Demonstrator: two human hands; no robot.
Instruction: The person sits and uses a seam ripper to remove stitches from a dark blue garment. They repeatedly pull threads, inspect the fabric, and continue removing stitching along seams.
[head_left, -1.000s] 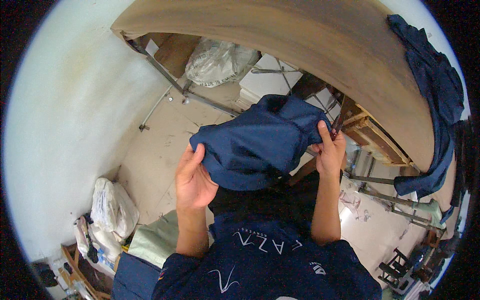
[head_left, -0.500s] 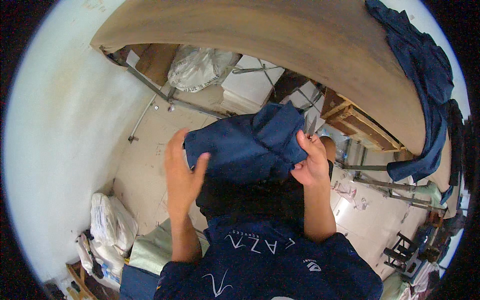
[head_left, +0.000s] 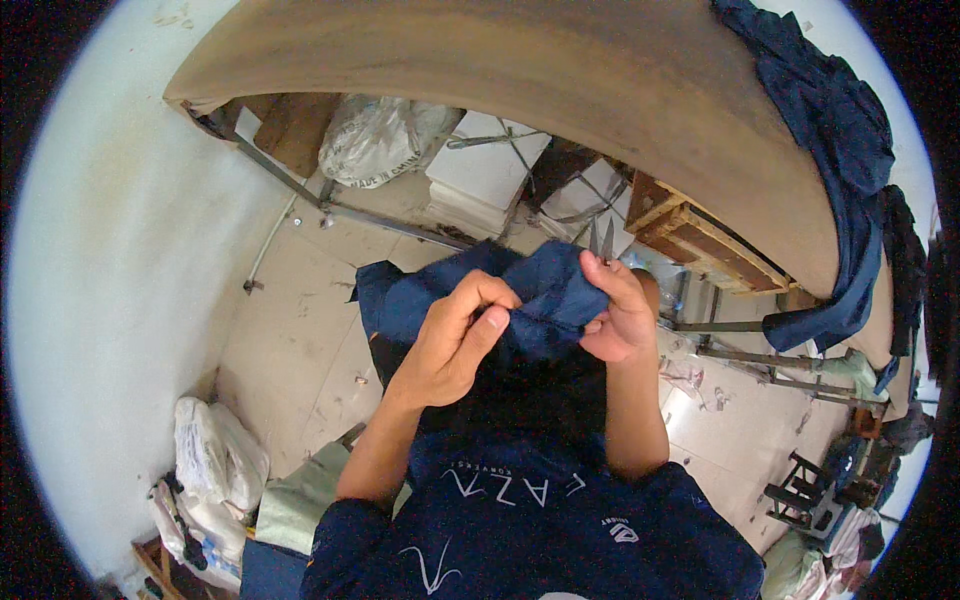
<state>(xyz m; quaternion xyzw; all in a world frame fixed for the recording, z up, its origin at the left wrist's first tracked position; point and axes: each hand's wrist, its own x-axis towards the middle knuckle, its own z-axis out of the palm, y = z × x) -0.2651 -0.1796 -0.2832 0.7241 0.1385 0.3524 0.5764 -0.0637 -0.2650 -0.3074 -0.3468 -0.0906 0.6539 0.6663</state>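
A piece of navy blue cloth is spread across my lap, folded and creased, with its left end hanging loose. My left hand is closed over the cloth's middle, pinching it between thumb and fingertips. Gripping the cloth's right end is my right hand, thumb on top. From that same hand the pointed metal blades of scissors stick up, slightly apart; the handles are hidden in the palm.
Ahead stands a table with a brown cover. Dark blue garments hang over its right end. Under it are a white plastic bag, tied white stacks and a wooden frame. White bags lie left; a black stool stands right.
My left hand has moved right from the cloth's left edge and closed on its middle. The cloth's left end now hangs loose, and its upper fold has dropped. My right hand keeps its grip.
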